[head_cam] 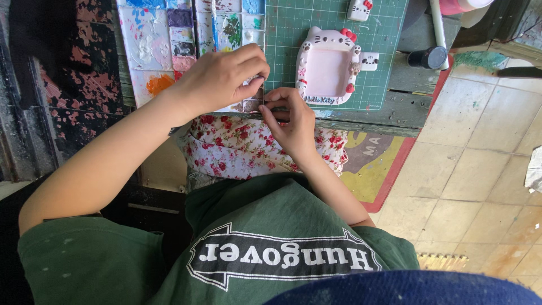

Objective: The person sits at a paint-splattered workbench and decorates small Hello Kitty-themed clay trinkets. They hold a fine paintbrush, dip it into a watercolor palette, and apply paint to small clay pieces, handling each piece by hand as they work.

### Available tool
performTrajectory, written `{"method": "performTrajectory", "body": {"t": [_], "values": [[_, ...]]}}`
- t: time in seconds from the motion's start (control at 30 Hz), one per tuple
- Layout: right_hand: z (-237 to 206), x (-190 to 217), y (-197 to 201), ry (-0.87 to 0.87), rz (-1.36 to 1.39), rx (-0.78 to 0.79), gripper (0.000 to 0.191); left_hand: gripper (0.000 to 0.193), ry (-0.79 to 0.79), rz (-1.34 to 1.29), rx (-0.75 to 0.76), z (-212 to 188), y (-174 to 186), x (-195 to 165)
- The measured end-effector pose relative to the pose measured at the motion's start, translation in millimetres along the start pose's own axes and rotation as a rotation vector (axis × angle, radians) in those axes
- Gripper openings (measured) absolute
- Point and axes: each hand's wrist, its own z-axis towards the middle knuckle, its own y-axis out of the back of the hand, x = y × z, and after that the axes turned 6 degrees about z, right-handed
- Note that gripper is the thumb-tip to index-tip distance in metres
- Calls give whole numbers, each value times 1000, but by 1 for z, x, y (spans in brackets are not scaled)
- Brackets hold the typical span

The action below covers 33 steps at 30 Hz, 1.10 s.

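My left hand (pixel 217 79) reaches over the table's front edge, thumb and fingers pinched on a small greyish piece (pixel 259 92) that is mostly hidden. My right hand (pixel 291 121) comes up from below, and its fingertips close on the same piece from the right. Just right of both hands, a pink cat-shaped picture frame (pixel 327 70) with a red bow lies flat on a green cutting mat (pixel 285 34). A white palette (pixel 152 42) smeared with several paint colours lies under and behind my left hand.
A small white cat figure (pixel 359 9) and a small white block (pixel 370 60) lie on the mat. A black-capped bottle (pixel 427 57) and a white tube (pixel 437 25) are at the right. Floral cloth (pixel 237 148) covers my lap. Tiled floor (pixel 480 158) lies to the right.
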Motion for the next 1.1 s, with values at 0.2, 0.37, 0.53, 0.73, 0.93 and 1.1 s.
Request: {"method": "performTrajectory", "body": {"t": [0.2, 0.37, 0.53, 0.73, 0.93, 1.1], "values": [[5, 16, 1, 61, -79, -2, 20, 14, -43, 213, -37, -30, 16, -11], [15, 33, 0, 97, -337, 71, 16, 16, 47, 226, -167, -75, -7, -51], [33, 39, 1, 94, -575, 140, 5, 15, 142, 143, -60, -108, -30, -90], [32, 35, -9, 119, -888, 164, 8, 20, 128, 180, 36, -111, -38, -98], [19, 20, -18, 264, -963, 105, 13, 25, 194, 331, -232, -93, -36, -91], [18, 6, -18, 216, -841, 21, 11, 36, 339, 436, -252, -81, -48, -91]]}}
